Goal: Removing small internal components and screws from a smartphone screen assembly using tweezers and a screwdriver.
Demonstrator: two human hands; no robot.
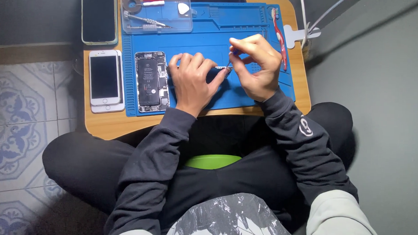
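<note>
Left hand pressed on the blue mat beside the opened phone, fingertips pinching a small metal part; right hand just above, fingers clamped together on a thin tool touching that part.

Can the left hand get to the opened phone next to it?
Probably yes. The left hand rests on the blue mat right beside the opened phone, and nothing lies between them.
</note>
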